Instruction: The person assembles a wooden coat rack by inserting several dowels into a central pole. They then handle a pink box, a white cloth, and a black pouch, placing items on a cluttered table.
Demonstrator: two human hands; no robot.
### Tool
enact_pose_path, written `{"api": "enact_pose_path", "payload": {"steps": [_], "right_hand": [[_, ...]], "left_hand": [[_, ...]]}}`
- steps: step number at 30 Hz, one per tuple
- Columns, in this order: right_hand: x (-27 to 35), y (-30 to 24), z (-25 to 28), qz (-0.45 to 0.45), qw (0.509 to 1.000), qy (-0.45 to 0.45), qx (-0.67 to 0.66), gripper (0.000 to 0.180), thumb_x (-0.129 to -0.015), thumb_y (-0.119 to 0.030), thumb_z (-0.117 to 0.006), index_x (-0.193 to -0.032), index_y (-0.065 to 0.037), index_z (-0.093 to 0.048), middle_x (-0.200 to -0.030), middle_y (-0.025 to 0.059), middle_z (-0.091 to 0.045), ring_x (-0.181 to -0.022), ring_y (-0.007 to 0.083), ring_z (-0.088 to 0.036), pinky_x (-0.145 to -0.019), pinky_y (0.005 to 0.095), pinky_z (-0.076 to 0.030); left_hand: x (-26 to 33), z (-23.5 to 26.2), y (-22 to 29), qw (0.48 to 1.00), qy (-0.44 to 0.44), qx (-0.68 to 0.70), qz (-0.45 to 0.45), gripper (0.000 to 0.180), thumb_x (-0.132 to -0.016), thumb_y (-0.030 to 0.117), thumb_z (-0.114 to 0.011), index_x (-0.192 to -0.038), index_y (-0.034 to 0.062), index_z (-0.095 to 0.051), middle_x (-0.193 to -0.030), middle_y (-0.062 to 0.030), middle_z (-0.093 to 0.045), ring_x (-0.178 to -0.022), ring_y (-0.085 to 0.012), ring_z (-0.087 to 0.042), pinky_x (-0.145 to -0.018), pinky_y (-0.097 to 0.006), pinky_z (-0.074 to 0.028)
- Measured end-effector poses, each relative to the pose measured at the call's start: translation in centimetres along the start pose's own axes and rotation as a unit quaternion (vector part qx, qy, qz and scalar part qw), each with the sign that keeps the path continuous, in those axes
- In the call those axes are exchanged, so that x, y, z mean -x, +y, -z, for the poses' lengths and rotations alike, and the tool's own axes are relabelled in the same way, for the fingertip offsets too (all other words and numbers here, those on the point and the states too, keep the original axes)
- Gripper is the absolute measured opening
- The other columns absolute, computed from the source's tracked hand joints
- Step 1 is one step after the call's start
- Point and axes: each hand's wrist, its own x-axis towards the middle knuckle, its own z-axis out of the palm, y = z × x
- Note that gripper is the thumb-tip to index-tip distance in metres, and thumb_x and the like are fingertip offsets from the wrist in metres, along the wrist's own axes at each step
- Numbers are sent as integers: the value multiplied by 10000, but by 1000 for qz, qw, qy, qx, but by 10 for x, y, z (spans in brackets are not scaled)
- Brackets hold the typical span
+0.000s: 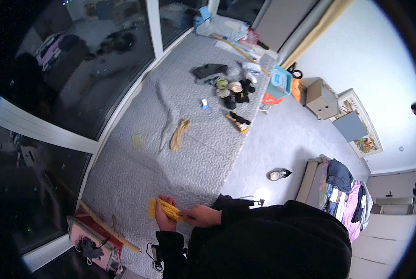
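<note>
In front of my body my left hand (163,215) is closed around a yellow ribbed knit sock (170,210). One end of it sticks out, spread and pale, to the left of my fingers. My right hand (203,215) comes in from the right, fingers closed on the sock's other end. Farther off on the grey mat lies a tan sock (180,135), stretched out by itself. Beyond that is a loose heap of socks and small garments (236,89), in black, grey, green and pale pink. A black and yellow item (238,122) lies near the mat's right edge.
Large dark windows (124,56) run along the left. A wooden stick (109,226) and a pink box (91,251) are at lower left. A single shoe (279,174) stands on the floor right of the mat, with piled clothes (340,195) farther right. A teal bin (281,81) stands beyond.
</note>
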Motion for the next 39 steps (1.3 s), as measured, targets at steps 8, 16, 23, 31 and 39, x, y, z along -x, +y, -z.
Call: {"api": "enact_pose_path", "payload": {"steps": [8,16,23,31,39], "right_hand": [[92,12,44,-83,947,203,-233,357,-906,-278,-628,-1167,-40,-582,-928,117,-669,-851,206,-665,-766,356,-528],[92,13,79,-194,949,50,-242,418,-895,-335,-657,-1117,19,-637,-973,120,-679,-925,179,-642,-796,317,-514],[60,146,166,-121,971,187,-84,387,-812,-247,-697,-1126,-32,-626,-976,126,-689,-868,234,-669,-763,358,-528],[21,294,312,-184,915,245,262,653,-728,-284,-742,-1282,-95,-454,-1163,217,-511,-1008,392,-587,-794,519,-506],[-10,296,337,-39,990,115,66,553,-798,-251,-656,-1275,-34,-480,-1123,232,-568,-1004,408,-602,-838,479,-509]], "left_hand": [[19,-91,1,950,-258,-174,-30,549,-975,324,-493,-1442,70,-355,-1381,-141,-477,-1262,-274,-473,-1053,-412,-365],[42,-126,-64,863,-211,-458,12,429,-996,255,-516,-1350,21,-453,-1310,-97,-526,-1187,-180,-516,-984,-327,-423],[-37,-72,-64,928,21,-357,-109,502,-945,257,-618,-1336,-8,-447,-1286,-126,-530,-1154,-228,-545,-925,-346,-469],[-102,-32,-159,659,245,-681,-202,627,-878,183,-655,-1400,-29,-380,-1365,-207,-471,-1247,-312,-478,-996,-379,-434],[-142,-202,-264,790,75,-602,-88,528,-863,152,-649,-1337,6,-470,-1248,-172,-581,-1145,-277,-571,-970,-367,-456]]}}
